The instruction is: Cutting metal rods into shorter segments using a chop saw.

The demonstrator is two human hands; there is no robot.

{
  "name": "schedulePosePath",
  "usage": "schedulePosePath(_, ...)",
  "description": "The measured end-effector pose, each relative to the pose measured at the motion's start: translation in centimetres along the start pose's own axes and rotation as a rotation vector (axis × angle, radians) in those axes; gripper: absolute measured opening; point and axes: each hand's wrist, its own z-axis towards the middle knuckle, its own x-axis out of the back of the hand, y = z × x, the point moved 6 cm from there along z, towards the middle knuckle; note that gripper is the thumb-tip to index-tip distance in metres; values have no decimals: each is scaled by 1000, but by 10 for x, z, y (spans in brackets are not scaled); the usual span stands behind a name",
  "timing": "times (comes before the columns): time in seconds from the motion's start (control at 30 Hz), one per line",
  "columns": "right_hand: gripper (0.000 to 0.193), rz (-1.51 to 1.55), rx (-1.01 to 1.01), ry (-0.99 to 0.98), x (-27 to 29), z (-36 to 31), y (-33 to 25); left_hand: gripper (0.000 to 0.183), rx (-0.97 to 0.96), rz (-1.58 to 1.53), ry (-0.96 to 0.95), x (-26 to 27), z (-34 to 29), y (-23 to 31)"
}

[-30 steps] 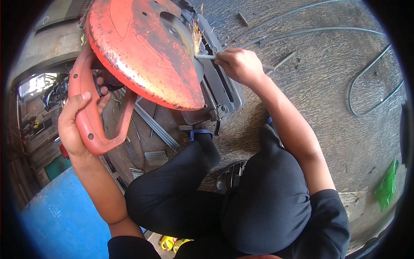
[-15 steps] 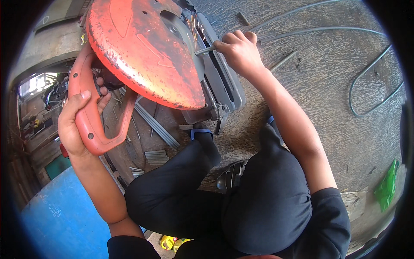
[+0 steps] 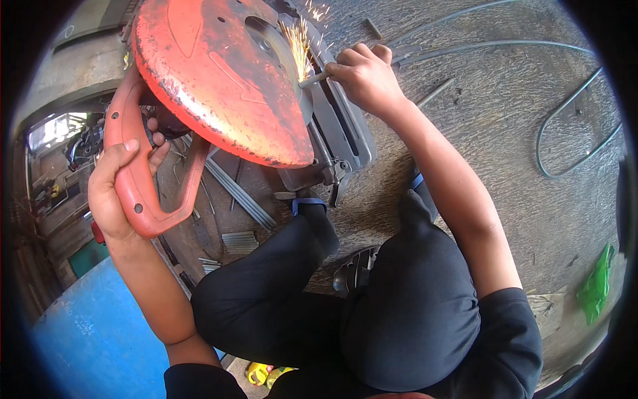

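Note:
My left hand [image 3: 116, 186] is closed around the orange handle of a chop saw [image 3: 219, 86] with a worn orange blade guard. The saw's cutting disc [image 3: 304, 106] shows at the guard's right edge, over the dark grey base [image 3: 349, 133]. In my right hand [image 3: 365, 76], a threaded metal rod [image 3: 314, 80] is gripped, its end at the disc. Bright sparks [image 3: 300, 50] fly up from where rod and disc meet. My fingers stay a short way to the right of the disc.
Long bent rods [image 3: 492, 45] lie on the rough floor to the right, with a short rod [image 3: 435, 92] nearer. Beneath the saw are several cut rods [image 3: 239, 193]. A blue sheet [image 3: 100, 326] is at lower left, a green plastic bag [image 3: 595, 286] at far right.
The spray of sparks has grown much larger and brighter. My right hand has shifted very slightly left with the rod; my left hand holds the handle nearly unmoved.

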Motion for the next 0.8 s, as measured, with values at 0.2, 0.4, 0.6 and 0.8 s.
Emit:
schedulePosePath(0.2, 15, 29, 2, -9, 2, -1, -1, 51, -8, 14, 1, 0, 1, 0)
schedulePosePath(0.4, 15, 77, -8, -32, 7, -2, -2, 51, -6, 15, 15, 1, 0, 0)
schedulePosePath(0.6, 15, 151, -28, -49, 12, -4, -5, 51, -14, 12, 27, 4, 0, -1)
schedulePosePath(0.8, 35, 800, -585, -322, -11, -24, 18, 52, -10, -20, 8, 1, -1, -1)
